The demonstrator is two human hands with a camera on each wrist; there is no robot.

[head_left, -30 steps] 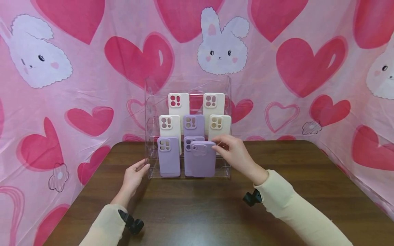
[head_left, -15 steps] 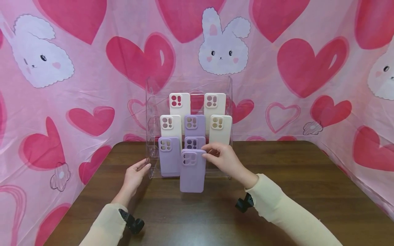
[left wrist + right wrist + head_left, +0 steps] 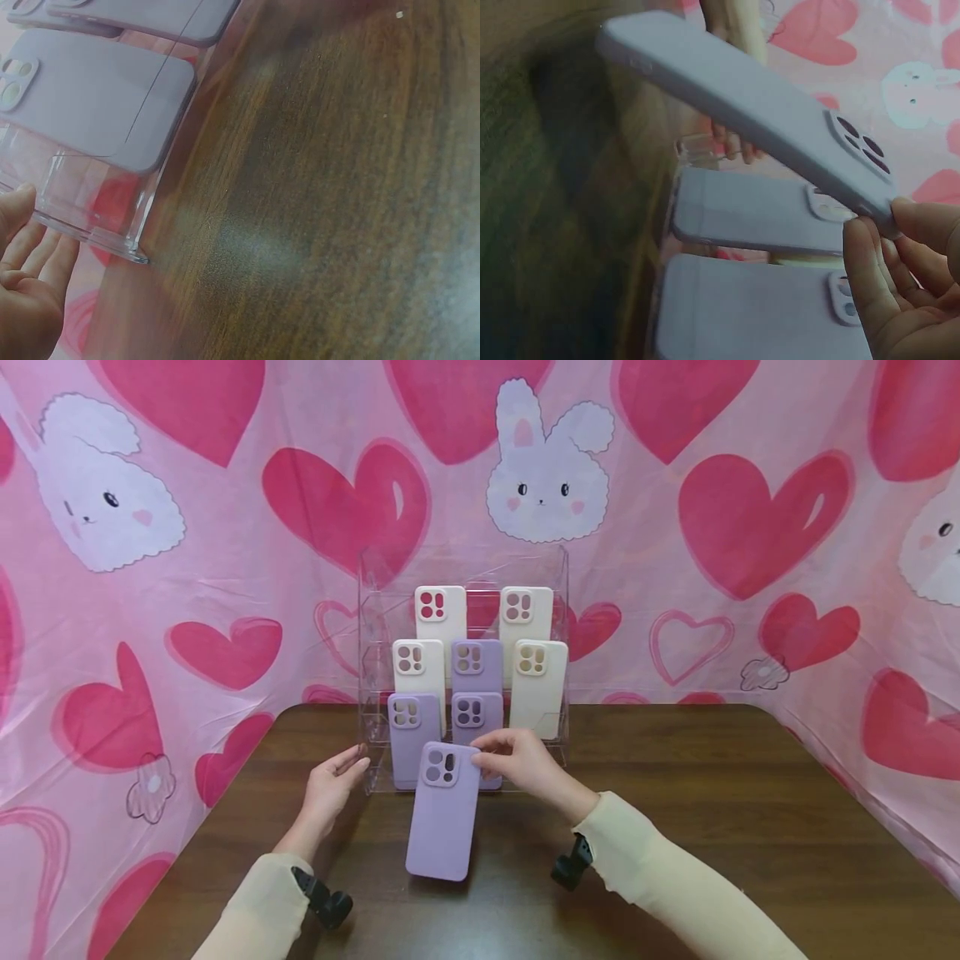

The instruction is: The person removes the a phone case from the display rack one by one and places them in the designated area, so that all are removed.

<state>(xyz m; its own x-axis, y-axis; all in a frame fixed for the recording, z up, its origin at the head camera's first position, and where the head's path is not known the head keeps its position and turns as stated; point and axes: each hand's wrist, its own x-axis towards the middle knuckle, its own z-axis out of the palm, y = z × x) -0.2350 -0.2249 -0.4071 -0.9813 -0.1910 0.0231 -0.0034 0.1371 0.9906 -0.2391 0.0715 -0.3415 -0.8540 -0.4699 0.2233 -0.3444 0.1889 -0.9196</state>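
Note:
A lilac phone case (image 3: 444, 818) hangs tilted in front of the clear tiered display stand (image 3: 536, 768). My right hand (image 3: 528, 768) pinches its upper right corner between thumb and fingers, as the right wrist view also shows on the case (image 3: 742, 105). At the stand's lower left edge, my left hand (image 3: 330, 785) grips the clear side panel; in the left wrist view the thumb and fingers of that hand (image 3: 30, 292) lie on either side of the panel. Two more lilac cases stand in the lowest tier, the left one (image 3: 412, 752) and the middle one (image 3: 487, 718), partly hidden.
Higher on the stand are another lilac case (image 3: 480, 672) and several white or cream ones, such as the right cream case (image 3: 538, 693). The brown wooden table (image 3: 675, 827) spreads around the stand. A pink heart-and-rabbit cloth (image 3: 465, 493) hangs behind.
My right hand has drawn the lilac case away from the stand, toward me and to the left, and the case now tilts. The left hand has kept its place on the stand's edge.

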